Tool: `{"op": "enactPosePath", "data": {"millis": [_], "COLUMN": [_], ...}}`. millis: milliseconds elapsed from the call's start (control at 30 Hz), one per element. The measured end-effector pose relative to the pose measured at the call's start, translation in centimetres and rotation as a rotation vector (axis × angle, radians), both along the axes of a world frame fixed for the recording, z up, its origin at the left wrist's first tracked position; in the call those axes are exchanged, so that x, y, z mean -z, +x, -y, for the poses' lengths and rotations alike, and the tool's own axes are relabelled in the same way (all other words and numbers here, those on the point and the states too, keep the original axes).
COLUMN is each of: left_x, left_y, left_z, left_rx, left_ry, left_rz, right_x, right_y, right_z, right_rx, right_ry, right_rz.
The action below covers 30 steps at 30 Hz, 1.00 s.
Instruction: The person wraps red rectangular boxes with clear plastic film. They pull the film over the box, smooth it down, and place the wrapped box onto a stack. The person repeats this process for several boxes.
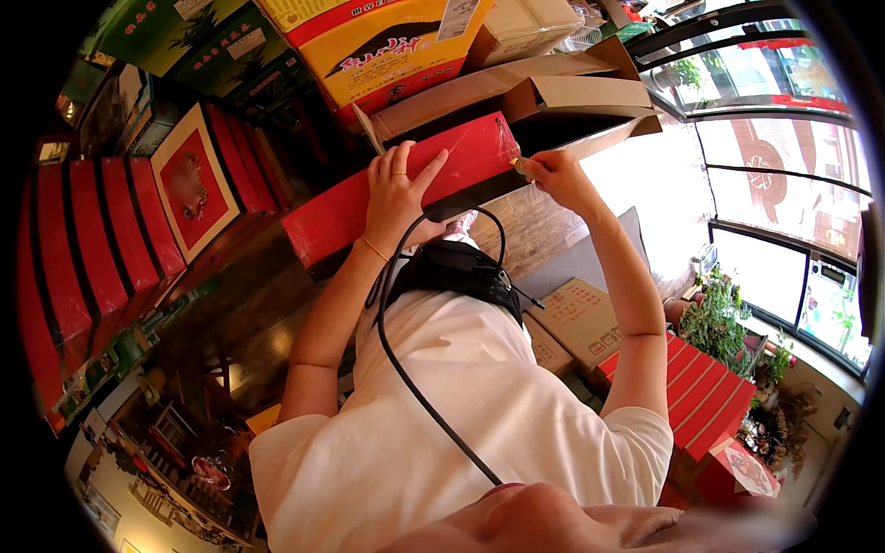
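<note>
A long red box with a glossy clear wrap (463,148) lies slanted in front of me, its black side turned towards my body. My left hand (401,186) holds it near the middle, fingers spread over the red face and the thumb on the near side. At the box's right end, my right hand (553,178) pinches a small yellowish thing (520,166) between thumb and fingers against the corner; what it is cannot be told. Just beyond the red box stands an open cardboard carton (588,93) with its flaps up and a dark inside.
Red boxes with black bands (104,228) are stacked at the left. A yellow and red carton (387,55) and green cartons (228,41) stand at the back. Lower right are a closed cardboard carton (577,318), striped red boxes (705,387) and potted plants (719,318). A black cable (415,373) hangs before me.
</note>
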<state>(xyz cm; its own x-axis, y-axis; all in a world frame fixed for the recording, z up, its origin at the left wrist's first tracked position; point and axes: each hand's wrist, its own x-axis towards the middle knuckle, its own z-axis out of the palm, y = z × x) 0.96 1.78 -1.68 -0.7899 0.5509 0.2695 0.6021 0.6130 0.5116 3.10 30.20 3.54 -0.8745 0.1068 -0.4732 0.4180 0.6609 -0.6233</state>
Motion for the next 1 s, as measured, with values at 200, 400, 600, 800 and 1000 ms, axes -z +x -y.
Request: {"op": "enactPosePath", "data": {"millis": [200,400,600,800,1000], "left_x": [-0.1,-0.3,-0.1,-0.1,-0.4], "left_y": [-0.1,0.0,0.0,0.0,0.1], "left_z": [0.1,0.0,0.0,0.0,-0.2], "left_rx": [-0.001,-0.008,-0.004,-0.011,0.011], "left_ry": [0.003,0.014,0.006,0.002,-0.001], "left_rz": [0.009,0.002,0.008,-0.002,0.006], "right_x": [1.4,0.7,0.9,0.5,1.0], "right_y": [0.1,0.4,0.2,-0.2,0.6], "right_z": [-1.1,-1.0,-0.9,-0.5,-1.0], "right_rx": [0.054,-0.007,-0.027,-0.038,-0.112], "right_ry": [-0.020,0.055,0.040,0.020,0.033], "right_rz": [-0.094,-0.115,-0.069,-0.016,-0.056]}}
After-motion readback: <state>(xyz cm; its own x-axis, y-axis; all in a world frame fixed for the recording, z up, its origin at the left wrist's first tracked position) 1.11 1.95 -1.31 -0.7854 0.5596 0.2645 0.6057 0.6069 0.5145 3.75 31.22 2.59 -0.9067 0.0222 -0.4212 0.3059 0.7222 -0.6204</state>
